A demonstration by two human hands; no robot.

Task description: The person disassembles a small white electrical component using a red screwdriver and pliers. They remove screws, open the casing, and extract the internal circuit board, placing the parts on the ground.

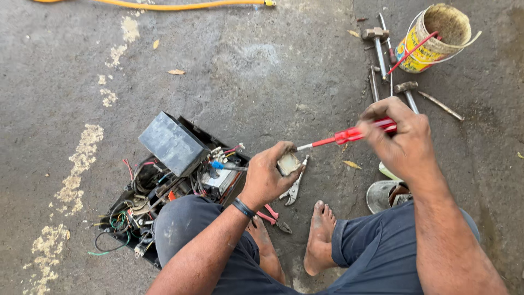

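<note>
My left hand point(267, 177) grips a small pale square part point(287, 163) between thumb and fingers. My right hand point(401, 136) is closed on the red handle of a screwdriver point(346, 136). Its metal tip points left and touches the top edge of the small part. Both hands hover above the concrete floor, over my bare feet point(321, 235). Left of my left hand lies an opened black box of wires and electrical parts point(164, 191), with a grey battery block point(172, 143) on top.
Red-handled pliers point(275, 217) and metal pliers point(295, 188) lie under my left hand. Hammers and metal rods point(382, 54) lie beside a yellow bucket point(434, 38) at the top right. A yellow hose point(164, 5) runs along the top. A sandal point(385, 194) lies by my right knee.
</note>
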